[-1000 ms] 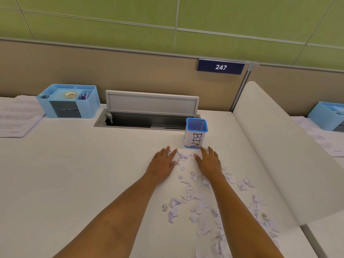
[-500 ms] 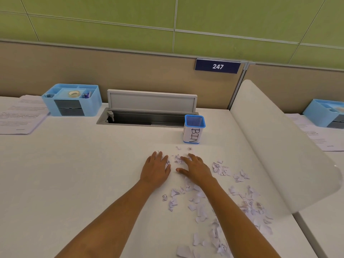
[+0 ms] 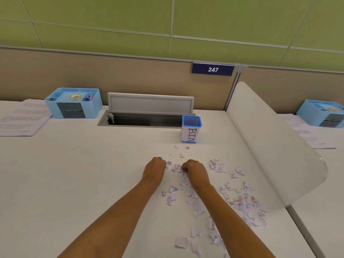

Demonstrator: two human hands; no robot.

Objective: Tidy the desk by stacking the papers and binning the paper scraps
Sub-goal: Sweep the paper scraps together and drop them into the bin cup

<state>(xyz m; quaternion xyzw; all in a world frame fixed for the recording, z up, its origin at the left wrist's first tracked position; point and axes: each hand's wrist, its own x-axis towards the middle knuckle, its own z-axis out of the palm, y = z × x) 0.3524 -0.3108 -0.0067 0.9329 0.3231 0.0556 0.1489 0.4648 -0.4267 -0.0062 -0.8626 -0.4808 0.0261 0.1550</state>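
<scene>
Where scraps (image 3: 176,167) lie, curled hands (image 3: 194,171).

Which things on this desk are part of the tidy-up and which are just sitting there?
Part of the job:
paper scraps strewn over the desk
bin, the blue cup marked BIN
stack of papers at far left
left hand and right hand, curled among the scraps

Just lying about:
blue organiser with tape roll
open cable tray
number sign

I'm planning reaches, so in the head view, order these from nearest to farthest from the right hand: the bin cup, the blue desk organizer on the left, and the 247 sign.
From the right hand:
1. Bin cup, just ahead, slightly right.
2. 247 sign, up on the back partition.
3. Blue desk organizer, far back left.
</scene>
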